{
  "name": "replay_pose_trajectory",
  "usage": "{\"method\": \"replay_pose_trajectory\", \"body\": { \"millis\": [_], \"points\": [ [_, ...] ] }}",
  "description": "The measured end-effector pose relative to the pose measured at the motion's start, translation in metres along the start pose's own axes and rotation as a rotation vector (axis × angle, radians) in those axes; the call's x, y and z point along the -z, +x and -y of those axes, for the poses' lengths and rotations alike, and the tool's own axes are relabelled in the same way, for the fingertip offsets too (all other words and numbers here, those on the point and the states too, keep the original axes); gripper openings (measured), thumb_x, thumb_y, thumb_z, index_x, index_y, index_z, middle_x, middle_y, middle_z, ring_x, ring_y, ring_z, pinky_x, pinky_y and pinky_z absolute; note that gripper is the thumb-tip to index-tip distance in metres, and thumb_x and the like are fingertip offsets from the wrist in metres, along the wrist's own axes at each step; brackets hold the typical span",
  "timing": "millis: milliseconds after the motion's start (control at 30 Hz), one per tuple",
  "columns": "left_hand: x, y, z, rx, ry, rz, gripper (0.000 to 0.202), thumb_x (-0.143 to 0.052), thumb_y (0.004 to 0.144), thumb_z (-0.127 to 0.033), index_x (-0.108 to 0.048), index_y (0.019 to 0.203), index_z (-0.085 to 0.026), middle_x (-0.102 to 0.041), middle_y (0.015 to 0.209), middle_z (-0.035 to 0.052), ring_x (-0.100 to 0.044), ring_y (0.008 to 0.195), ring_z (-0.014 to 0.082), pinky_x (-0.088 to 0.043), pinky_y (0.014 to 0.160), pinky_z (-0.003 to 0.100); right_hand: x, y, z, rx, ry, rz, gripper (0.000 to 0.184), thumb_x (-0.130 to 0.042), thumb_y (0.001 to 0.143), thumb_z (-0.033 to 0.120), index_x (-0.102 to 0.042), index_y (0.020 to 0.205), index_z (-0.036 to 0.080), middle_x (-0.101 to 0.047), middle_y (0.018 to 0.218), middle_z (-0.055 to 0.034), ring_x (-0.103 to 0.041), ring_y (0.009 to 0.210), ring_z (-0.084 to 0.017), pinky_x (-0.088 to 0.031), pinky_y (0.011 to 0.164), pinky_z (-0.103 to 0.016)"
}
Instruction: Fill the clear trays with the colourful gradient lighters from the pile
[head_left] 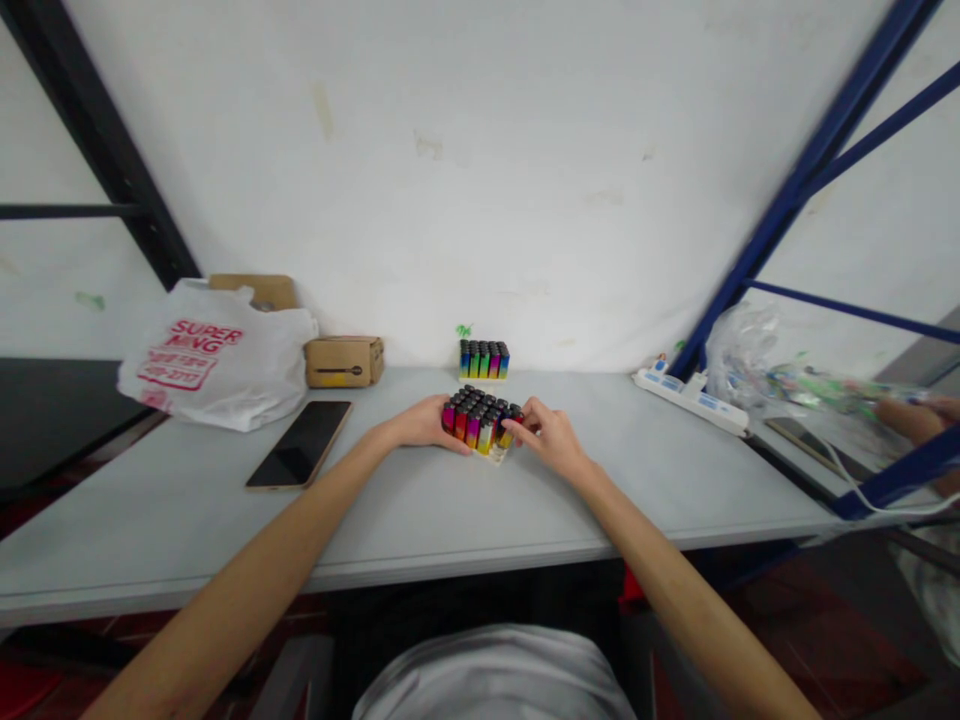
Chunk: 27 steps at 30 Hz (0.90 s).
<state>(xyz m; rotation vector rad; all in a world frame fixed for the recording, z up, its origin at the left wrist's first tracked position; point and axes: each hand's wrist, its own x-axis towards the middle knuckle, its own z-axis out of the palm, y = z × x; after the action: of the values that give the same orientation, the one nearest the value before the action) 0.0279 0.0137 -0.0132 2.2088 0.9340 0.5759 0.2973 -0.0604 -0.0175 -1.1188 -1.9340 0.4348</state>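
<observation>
Several shiny lighters (472, 424) with black tops, in pink, red, purple and yellow, stand packed upright in a pale tray (497, 455) on the desk. My left hand (429, 424) is curled round the tray's left side, thumb along the front, steadying it. At the right front corner, my right hand (545, 432) pinches a yellowish lighter (506, 437) between thumb and fingers. Whether its base touches the tray is hard to make out. Behind them, near the wall, stands a second tray of lighters (484, 359), in blue, green, purple and yellow.
On the left lie a dark phone (301, 445), a white plastic bag (217, 355) with red print and a small cardboard box (345, 361). A white power strip (691, 397) is at the right. Past the blue frame (784, 190), another person's hand (911, 425) is near clear plastic bags (750, 350).
</observation>
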Motion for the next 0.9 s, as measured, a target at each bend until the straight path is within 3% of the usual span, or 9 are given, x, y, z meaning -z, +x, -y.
{"method": "replay_pose_trajectory", "body": {
  "millis": [267,433,600,800,900],
  "points": [
    [0.000,-0.001,0.001,0.006,-0.016,-0.009,0.073,-0.093,0.053,-0.047,-0.070,0.117,-0.017,-0.078,0.105,0.0051,-0.071,0.097,0.0287,-0.057,0.086,0.037,-0.001,-0.002,-0.007,0.016,-0.040,0.075,0.036,-0.060,0.094,0.057,-0.050,0.087,0.023,-0.074,0.071,-0.0014,-0.067,0.059,-0.016,-0.044,0.055,-0.024],
    [0.000,-0.001,-0.001,-0.020,-0.017,-0.034,0.074,-0.093,0.052,-0.047,-0.071,0.116,-0.018,-0.078,0.106,0.0047,-0.071,0.097,0.0281,-0.057,0.087,0.036,0.001,0.001,-0.008,0.053,-0.101,0.151,0.030,-0.059,0.098,0.050,-0.054,0.088,0.022,-0.070,0.064,0.0009,-0.062,0.055,-0.015,-0.040,0.056,-0.023],
    [0.001,-0.001,-0.005,-0.025,0.011,0.000,0.069,-0.093,0.053,-0.049,-0.072,0.112,-0.019,-0.077,0.106,0.0029,-0.071,0.096,0.0275,-0.057,0.088,0.036,-0.003,0.003,-0.005,-0.011,-0.348,0.190,0.035,-0.064,0.095,0.051,-0.060,0.079,0.020,-0.065,0.058,0.0005,-0.057,0.052,-0.014,-0.032,0.055,-0.024],
    [0.001,-0.002,-0.004,-0.006,0.023,-0.029,0.070,-0.092,0.052,-0.052,-0.071,0.109,-0.017,-0.077,0.102,0.0029,-0.070,0.092,0.0266,-0.057,0.083,0.035,0.004,0.000,0.002,-0.021,-0.428,0.149,0.049,-0.054,0.098,0.059,-0.061,0.070,0.019,-0.061,0.059,-0.0005,-0.051,0.053,-0.012,-0.028,0.056,-0.026],
    [0.001,-0.002,-0.003,-0.031,0.055,-0.022,0.067,-0.090,0.054,-0.056,-0.071,0.105,-0.017,-0.076,0.100,0.0039,-0.070,0.090,0.0262,-0.057,0.081,0.034,0.007,0.000,0.004,-0.048,-0.394,0.096,0.050,-0.052,0.096,0.064,-0.061,0.076,0.019,-0.060,0.061,0.0000,-0.052,0.056,-0.013,-0.031,0.058,-0.026]
  ]
}}
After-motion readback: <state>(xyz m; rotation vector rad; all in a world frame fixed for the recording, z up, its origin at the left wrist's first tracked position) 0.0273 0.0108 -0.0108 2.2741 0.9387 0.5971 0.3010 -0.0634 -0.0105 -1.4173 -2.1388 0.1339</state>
